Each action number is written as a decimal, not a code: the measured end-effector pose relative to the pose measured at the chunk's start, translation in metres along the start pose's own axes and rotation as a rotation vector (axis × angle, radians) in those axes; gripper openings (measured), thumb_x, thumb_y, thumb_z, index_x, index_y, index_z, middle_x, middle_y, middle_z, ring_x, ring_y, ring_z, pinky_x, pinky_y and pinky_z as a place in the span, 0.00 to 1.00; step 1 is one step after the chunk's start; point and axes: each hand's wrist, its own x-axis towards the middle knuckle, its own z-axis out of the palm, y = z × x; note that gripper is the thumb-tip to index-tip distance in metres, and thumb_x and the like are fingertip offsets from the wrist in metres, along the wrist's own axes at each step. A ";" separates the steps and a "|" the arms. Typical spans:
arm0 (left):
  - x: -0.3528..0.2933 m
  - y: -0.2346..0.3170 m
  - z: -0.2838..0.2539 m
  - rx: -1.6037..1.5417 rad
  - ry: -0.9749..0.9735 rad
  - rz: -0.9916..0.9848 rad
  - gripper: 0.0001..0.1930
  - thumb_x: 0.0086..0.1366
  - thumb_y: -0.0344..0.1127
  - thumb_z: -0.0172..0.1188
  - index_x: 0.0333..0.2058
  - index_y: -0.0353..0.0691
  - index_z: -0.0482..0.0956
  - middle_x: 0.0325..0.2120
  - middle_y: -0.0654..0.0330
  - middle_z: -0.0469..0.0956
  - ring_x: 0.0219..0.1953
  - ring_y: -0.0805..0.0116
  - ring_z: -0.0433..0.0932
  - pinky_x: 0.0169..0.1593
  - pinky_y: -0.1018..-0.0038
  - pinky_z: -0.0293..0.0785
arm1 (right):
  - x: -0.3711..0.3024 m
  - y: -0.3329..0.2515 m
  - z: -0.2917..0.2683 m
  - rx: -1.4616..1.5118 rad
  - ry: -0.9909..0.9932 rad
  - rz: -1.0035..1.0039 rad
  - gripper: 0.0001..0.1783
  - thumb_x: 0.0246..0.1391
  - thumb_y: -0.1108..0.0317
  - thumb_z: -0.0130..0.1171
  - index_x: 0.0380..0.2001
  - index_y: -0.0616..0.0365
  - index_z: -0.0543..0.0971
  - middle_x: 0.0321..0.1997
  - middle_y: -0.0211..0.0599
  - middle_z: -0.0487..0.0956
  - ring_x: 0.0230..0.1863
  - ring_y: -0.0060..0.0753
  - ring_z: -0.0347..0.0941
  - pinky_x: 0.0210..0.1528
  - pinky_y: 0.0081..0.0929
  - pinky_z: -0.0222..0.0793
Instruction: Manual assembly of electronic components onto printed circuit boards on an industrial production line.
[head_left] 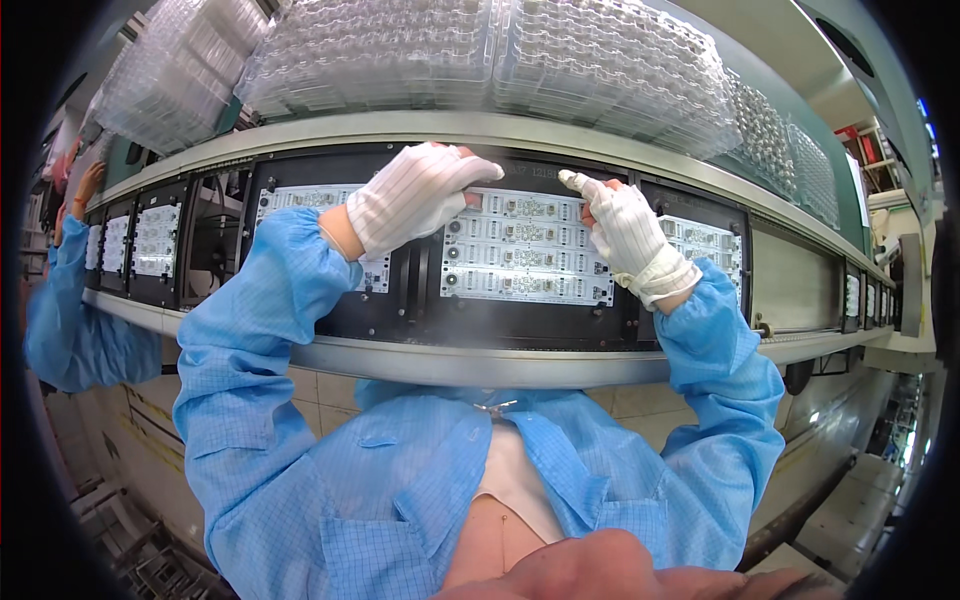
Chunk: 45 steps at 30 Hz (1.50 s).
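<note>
A panel of white circuit boards (525,260), in several strips, lies flat in a black carrier (530,328) in front of me. My left hand (415,195), in a striped white glove with bare fingertips, is over the panel's far left corner. Its index finger stretches to the right, with the thumb apart beside the board edge. At the far right corner is my right hand (625,230), gloved likewise. Its index finger points left past the far edge, and the thumb is close to the panel's right end. Whether the fingertips press on the boards is not clear.
Carriers with more white boards (700,240) line the conveyor, whose metal front rail (480,368) runs before me. Stacked clear plastic trays (610,70) stand behind it, with a bundle of clear packaging (180,70) farther left. A co-worker's blue sleeve (65,290) is at the far left.
</note>
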 end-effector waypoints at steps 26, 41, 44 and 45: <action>-0.009 -0.022 -0.058 0.088 0.106 0.007 0.15 0.62 0.25 0.60 0.47 0.42 0.79 0.35 0.58 0.81 0.38 0.59 0.80 0.47 0.66 0.77 | 0.024 -0.007 -0.027 0.089 -0.156 -0.026 0.32 0.44 0.82 0.56 0.57 0.53 0.76 0.29 0.35 0.75 0.31 0.40 0.73 0.38 0.35 0.69; 0.118 -0.163 -0.090 0.470 0.375 -0.108 0.17 0.60 0.24 0.59 0.48 0.43 0.79 0.31 0.59 0.83 0.39 0.55 0.81 0.45 0.62 0.79 | 0.025 -0.004 -0.057 0.119 -0.135 0.081 0.34 0.41 0.84 0.55 0.57 0.53 0.78 0.25 0.36 0.78 0.30 0.42 0.77 0.37 0.38 0.74; 0.133 -0.155 -0.091 0.339 0.330 -0.071 0.18 0.59 0.24 0.59 0.48 0.46 0.80 0.30 0.60 0.83 0.39 0.55 0.80 0.46 0.62 0.79 | 0.057 0.009 -0.086 0.052 0.106 0.004 0.29 0.47 0.83 0.53 0.55 0.55 0.79 0.26 0.39 0.79 0.27 0.42 0.76 0.34 0.37 0.74; 0.139 -0.154 -0.090 0.328 0.331 -0.054 0.18 0.59 0.24 0.59 0.48 0.46 0.80 0.30 0.60 0.83 0.39 0.55 0.80 0.46 0.62 0.79 | 0.063 0.024 -0.087 0.107 0.182 0.031 0.28 0.50 0.82 0.54 0.56 0.55 0.77 0.27 0.41 0.79 0.27 0.42 0.76 0.35 0.38 0.75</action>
